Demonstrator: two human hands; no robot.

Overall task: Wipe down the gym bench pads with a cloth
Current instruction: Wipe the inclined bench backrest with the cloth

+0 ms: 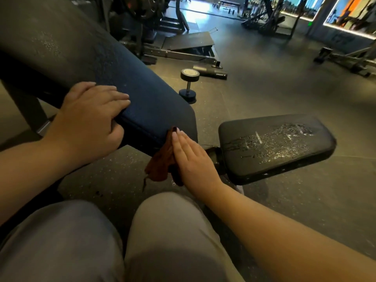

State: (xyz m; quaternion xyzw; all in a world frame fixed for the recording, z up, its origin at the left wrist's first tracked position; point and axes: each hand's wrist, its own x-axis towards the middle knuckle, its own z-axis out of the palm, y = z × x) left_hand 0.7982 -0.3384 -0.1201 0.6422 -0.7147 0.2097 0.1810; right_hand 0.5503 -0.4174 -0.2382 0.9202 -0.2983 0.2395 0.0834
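Note:
The inclined back pad (85,53) of the bench runs from the upper left down to the middle, dark and speckled with wet droplets. My left hand (91,117) grips its near edge, fingers over the top and thumb underneath. My right hand (191,157) has straight fingers and presses a brown cloth (162,161) against the pad's lower end face; part of the cloth hangs loose below. The seat pad (274,147) lies to the right, with wet streaks and droplets on top.
A dumbbell (189,84) stands on the rubber floor beyond the bench, next to a black bar-shaped part (211,72). Other gym machines (183,47) fill the back. My knees in grey trousers (166,241) are at the bottom.

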